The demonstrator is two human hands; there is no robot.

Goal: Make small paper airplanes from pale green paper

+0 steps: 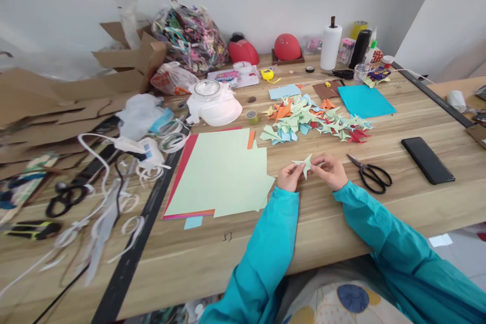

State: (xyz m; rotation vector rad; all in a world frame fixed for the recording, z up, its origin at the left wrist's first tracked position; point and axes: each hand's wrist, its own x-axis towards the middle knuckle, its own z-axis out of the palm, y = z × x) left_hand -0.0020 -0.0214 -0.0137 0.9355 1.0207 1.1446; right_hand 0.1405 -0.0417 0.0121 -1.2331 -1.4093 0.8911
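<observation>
A small pale green origami crane (306, 166) is held between my two hands above the wooden table. My left hand (289, 177) pinches its left side with closed fingers. On the other side, my right hand (329, 172) grips it between thumb and fingertips. Beyond my hands lies a pile of folded paper cranes (299, 115) in green, orange, blue and red. To the left rests a stack of pale green paper sheets (222, 172), with red and orange edges showing beneath. Black-handled scissors (374, 174) lie just right of my right hand.
A black phone (428, 160) lies at the right. A turquoise paper sheet (366, 101) and a white bottle (331, 46) are at the back. Cables, a power strip (140, 151), and cardboard (68, 106) crowd the left. A black strip (132, 263) crosses the table.
</observation>
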